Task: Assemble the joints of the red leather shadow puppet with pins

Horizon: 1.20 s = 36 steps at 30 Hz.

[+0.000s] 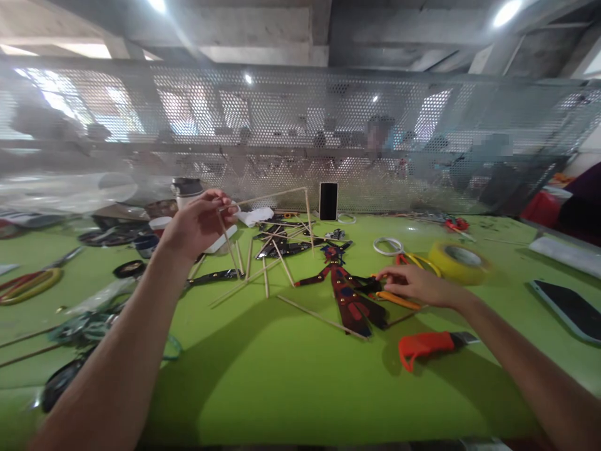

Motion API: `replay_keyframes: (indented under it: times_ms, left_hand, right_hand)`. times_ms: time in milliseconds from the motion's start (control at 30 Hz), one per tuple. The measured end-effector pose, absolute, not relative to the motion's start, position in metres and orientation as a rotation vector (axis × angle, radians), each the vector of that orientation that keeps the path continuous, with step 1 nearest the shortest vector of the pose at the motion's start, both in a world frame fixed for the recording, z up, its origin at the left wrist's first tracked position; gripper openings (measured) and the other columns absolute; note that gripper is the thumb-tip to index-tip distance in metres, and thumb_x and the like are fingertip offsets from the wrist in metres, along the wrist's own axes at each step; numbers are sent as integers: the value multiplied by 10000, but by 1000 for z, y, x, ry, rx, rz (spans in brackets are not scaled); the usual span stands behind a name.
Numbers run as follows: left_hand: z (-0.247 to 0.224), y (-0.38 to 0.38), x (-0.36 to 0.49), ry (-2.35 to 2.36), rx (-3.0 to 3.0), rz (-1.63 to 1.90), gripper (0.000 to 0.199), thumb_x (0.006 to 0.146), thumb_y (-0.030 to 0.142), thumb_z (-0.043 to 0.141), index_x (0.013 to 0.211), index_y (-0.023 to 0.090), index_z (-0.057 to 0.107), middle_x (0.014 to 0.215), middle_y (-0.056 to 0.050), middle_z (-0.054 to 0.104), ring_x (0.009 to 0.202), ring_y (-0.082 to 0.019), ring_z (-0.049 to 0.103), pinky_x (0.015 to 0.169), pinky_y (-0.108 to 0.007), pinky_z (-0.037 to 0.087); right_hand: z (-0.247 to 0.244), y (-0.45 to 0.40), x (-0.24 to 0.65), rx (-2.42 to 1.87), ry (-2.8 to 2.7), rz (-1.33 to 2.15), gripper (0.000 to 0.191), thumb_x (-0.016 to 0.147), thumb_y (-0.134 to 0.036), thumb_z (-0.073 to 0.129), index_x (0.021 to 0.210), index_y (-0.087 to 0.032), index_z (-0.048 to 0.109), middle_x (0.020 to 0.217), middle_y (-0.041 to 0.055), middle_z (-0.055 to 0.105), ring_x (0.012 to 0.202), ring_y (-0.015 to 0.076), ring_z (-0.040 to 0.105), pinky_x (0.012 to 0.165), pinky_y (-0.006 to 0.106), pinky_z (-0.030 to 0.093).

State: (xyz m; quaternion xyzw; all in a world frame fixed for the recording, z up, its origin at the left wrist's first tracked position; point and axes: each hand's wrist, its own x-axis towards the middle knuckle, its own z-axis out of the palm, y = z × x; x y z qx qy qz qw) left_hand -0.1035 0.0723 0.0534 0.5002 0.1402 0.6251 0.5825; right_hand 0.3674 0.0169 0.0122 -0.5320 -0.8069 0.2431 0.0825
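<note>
While the left hand (204,216) is pinched on a bent stick (309,219) over the worktop (244,394), the right hand (407,282) curls at an orange handle (399,300); whether it grips, I cannot tell. A puppet (346,292) lies mid-worktop between them; a red knife (426,344) is nearer the front edge, a phone (570,310) near the right.
</note>
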Motion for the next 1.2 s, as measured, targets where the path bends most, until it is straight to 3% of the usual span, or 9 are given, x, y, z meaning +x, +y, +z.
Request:
replay_keyframes:
  times_ms: [200, 467, 667, 900, 1200]
  left_hand:
    - [56, 67, -100, 317, 1248, 1462, 255, 614, -29, 641, 790, 137, 718, 692, -18, 603, 629, -113, 568, 546, -224, 480]
    - [60, 61, -95, 333, 1375, 1448, 211, 635, -38, 563, 705, 105, 701, 575, -23, 515, 562, -100, 519, 534, -231, 473]
    - [68, 47, -95, 197, 1353, 1525, 176, 492, 56, 585, 646, 134, 618, 480, 49, 295, 471, -68, 405, 434, -186, 343]
    - [78, 33, -96, 129, 1313, 1568, 137, 502, 52, 569, 576, 155, 515, 435, 76, 166, 424, -49, 266, 389, -169, 280]
    - [83, 24, -87, 167, 1244, 1561, 121, 616, 31, 583, 662, 140, 557, 500, 70, 160, 418, -35, 285, 391, -139, 274]
  right_hand:
    - [11, 19, 369, -1587, -2422, 722, 518, 893, -533, 528, 1233, -174, 682, 990, 110, 722, 867, 261, 640, 784, 382, 488]
    - [14, 17, 368, -1610, -2436, 724, 546, 876, -552, 526, 1228, -162, 675, 998, 118, 729, 887, 281, 651, 791, 386, 492]
    - [13, 18, 368, -1616, -2442, 727, 571, 893, -571, 503, 1244, -148, 658, 1003, 121, 717, 884, 274, 644, 799, 388, 489]
    - [8, 20, 373, -1606, -2435, 734, 550, 900, -579, 514, 1256, -184, 656, 968, 96, 719, 867, 265, 641, 776, 375, 489]
    - [8, 23, 372, -1601, -2432, 704, 538, 878, -598, 528, 1200, -200, 693, 938, 97, 719, 848, 284, 640, 756, 393, 494]
